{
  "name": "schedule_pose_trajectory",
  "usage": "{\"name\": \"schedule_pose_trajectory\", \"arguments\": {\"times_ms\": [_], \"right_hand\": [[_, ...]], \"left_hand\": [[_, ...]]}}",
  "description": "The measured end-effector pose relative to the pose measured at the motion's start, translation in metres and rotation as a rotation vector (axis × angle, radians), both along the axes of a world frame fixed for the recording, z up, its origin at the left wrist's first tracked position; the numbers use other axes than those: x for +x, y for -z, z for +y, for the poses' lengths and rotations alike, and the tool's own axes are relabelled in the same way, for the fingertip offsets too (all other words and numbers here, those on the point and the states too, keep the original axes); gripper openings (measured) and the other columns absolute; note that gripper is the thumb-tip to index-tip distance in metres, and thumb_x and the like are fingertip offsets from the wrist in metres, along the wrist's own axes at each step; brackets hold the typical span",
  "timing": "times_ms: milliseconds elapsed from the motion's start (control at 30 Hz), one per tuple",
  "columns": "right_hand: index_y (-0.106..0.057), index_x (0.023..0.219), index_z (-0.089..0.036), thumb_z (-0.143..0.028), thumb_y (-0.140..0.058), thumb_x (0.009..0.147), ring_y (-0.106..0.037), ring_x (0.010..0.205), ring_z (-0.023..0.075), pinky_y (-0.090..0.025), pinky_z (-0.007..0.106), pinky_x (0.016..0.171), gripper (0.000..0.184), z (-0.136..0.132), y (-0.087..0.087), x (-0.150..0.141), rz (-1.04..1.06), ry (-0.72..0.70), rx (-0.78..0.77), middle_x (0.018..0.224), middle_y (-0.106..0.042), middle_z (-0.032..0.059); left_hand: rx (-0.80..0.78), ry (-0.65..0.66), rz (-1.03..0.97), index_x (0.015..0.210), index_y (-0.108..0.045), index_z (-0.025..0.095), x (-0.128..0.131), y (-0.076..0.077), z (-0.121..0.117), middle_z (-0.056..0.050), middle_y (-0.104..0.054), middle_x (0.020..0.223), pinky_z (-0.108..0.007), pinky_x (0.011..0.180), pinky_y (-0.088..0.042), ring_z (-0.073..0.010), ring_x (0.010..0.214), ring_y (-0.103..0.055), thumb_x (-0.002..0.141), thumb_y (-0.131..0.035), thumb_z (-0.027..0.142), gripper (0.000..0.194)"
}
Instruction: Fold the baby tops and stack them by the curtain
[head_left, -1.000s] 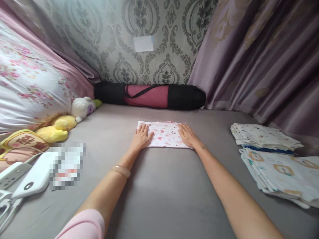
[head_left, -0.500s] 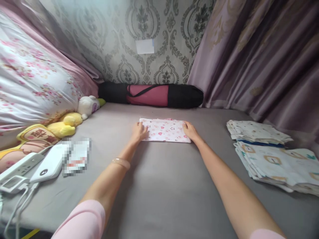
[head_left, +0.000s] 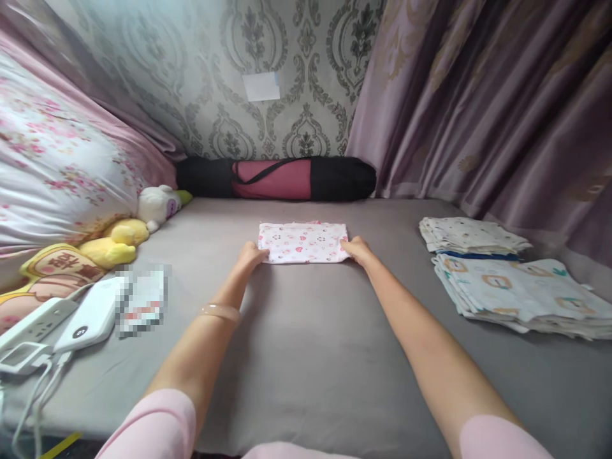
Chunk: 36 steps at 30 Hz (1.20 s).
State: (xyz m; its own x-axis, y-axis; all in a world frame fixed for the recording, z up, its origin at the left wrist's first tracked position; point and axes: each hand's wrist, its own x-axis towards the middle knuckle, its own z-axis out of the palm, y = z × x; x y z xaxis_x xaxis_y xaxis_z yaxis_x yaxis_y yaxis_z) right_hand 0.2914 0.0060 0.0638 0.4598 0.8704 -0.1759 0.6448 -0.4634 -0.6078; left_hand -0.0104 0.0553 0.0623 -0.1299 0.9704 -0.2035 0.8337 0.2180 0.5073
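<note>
A folded white cloth printed with pink hearts and small figures lies in the middle of the bed. At its left end, my left hand is closed with the thumb on top and the fingers curled at the edge. My right hand pinches the right end near the front corner in the same way. Fingers under the cloth are hidden on both sides. A bangle circles my left wrist.
Two stacks of folded cloths, a dotted stack and a patterned stack, lie at right. To the left are a power strip, a white power bank, cables and plush toys. A black and red roll bag lies along the wall.
Both hands went from lying flat on the cloth to gripping its two ends. The view has shifted slightly, and the cloth still lies in the middle of the bed.
</note>
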Motion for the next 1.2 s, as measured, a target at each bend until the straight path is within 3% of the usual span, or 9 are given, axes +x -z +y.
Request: {"name": "schedule_pose_trajectory", "arguments": {"times_ms": [167, 467, 600, 733, 833, 933, 1000, 1100, 1200], "right_hand": [[-0.060, 0.071, -0.012, -0.029, -0.064, 0.086, -0.043, 0.037, 0.0086, -0.029, 0.018, 0.035, 0.023, -0.009, -0.011, -0.001, 0.271, 0.081, -0.026, 0.041, -0.045, -0.0039], [-0.046, 0.059, -0.017, -0.024, -0.058, 0.090, -0.026, 0.032, 0.0034, -0.012, 0.016, 0.033, 0.034, -0.062, -0.024, 0.018, 0.506, 0.107, -0.033, 0.035, -0.034, -0.0084], [-0.048, 0.067, -0.018, -0.026, -0.057, 0.091, -0.023, 0.032, 0.0033, -0.010, 0.016, 0.035, 0.027, -0.098, -0.021, 0.028, 0.539, 0.107, -0.071, 0.037, -0.034, -0.0102], [-0.054, 0.082, -0.018, -0.037, -0.055, 0.093, -0.030, 0.034, 0.0056, -0.014, 0.018, 0.038, 0.021, -0.119, -0.015, 0.034, 0.425, 0.082, -0.158, 0.042, -0.039, -0.0095], [-0.060, 0.089, -0.017, -0.046, -0.055, 0.090, -0.053, 0.050, 0.0134, -0.033, 0.022, 0.045, 0.029, -0.124, -0.015, 0.035, 0.050, -0.003, -0.176, 0.058, -0.058, 0.0010], [-0.062, 0.107, -0.015, -0.040, -0.050, 0.093, -0.064, 0.094, 0.0284, -0.048, 0.036, 0.076, 0.031, -0.122, -0.019, 0.025, -0.429, -0.116, -0.031, 0.100, -0.068, 0.0172], [-0.055, 0.125, -0.012, -0.034, -0.039, 0.096, -0.053, 0.121, 0.0311, -0.041, 0.041, 0.097, 0.039, -0.118, -0.020, 0.011, -0.558, -0.280, 0.100, 0.128, -0.058, 0.0202], [-0.038, 0.144, -0.009, -0.038, -0.027, 0.099, -0.026, 0.143, 0.0258, -0.022, 0.041, 0.115, 0.055, -0.109, -0.015, -0.011, -0.543, -0.525, 0.200, 0.152, -0.036, 0.0147], [-0.028, 0.150, -0.005, -0.045, -0.021, 0.099, -0.013, 0.147, 0.0250, -0.011, 0.042, 0.119, 0.065, -0.100, -0.001, -0.018, -0.551, -0.554, 0.185, 0.157, -0.023, 0.0131]], "left_hand": [[-0.007, -0.025, -0.146, 0.061, -0.053, 0.017, 0.003, -0.011, -0.006, 0.000, -0.050, 0.049, -0.022, 0.048, -0.038, -0.0170, 0.058, -0.057, 0.065, -0.064, 0.022, 0.013], [-0.140, -0.003, -0.386, 0.067, -0.048, 0.018, 0.008, -0.040, -0.039, 0.006, -0.044, 0.044, -0.018, 0.043, -0.034, -0.0073, 0.041, -0.042, 0.073, -0.067, 0.026, 0.021], [-0.188, 0.082, -0.456, 0.069, -0.049, 0.019, -0.001, -0.032, -0.066, 0.007, -0.043, 0.046, -0.018, 0.044, -0.030, -0.0070, 0.041, -0.041, 0.073, -0.070, 0.033, 0.025], [-0.167, 0.192, -0.347, 0.078, -0.052, 0.020, -0.013, -0.014, -0.084, 0.005, -0.052, 0.054, -0.021, 0.045, -0.035, -0.0112, 0.046, -0.048, 0.077, -0.064, 0.046, 0.029], [0.078, 0.203, -0.130, 0.093, -0.054, 0.020, -0.018, -0.006, -0.089, -0.003, -0.063, 0.076, -0.028, 0.060, -0.048, -0.0180, 0.066, -0.060, 0.080, -0.059, 0.050, 0.034], [0.451, 0.335, 0.054, 0.110, -0.053, 0.019, -0.011, -0.006, -0.090, -0.011, -0.065, 0.104, -0.036, 0.086, -0.049, -0.0245, 0.097, -0.062, 0.088, -0.048, 0.045, 0.034], [0.585, 0.558, 0.083, 0.120, -0.051, 0.019, 0.004, -0.007, -0.090, -0.014, -0.061, 0.120, -0.039, 0.100, -0.043, -0.0258, 0.116, -0.055, 0.094, -0.038, 0.041, 0.037], [0.593, 0.841, 0.110, 0.134, -0.044, 0.014, 0.034, -0.004, -0.087, -0.016, -0.049, 0.141, -0.042, 0.112, -0.032, -0.0262, 0.138, -0.037, 0.097, -0.032, 0.037, 0.045], [0.529, 0.906, 0.189, 0.141, -0.038, 0.011, 0.059, 0.006, -0.082, -0.016, -0.036, 0.152, -0.046, 0.116, -0.025, -0.0286, 0.145, -0.022, 0.098, -0.029, 0.040, 0.052]]}}
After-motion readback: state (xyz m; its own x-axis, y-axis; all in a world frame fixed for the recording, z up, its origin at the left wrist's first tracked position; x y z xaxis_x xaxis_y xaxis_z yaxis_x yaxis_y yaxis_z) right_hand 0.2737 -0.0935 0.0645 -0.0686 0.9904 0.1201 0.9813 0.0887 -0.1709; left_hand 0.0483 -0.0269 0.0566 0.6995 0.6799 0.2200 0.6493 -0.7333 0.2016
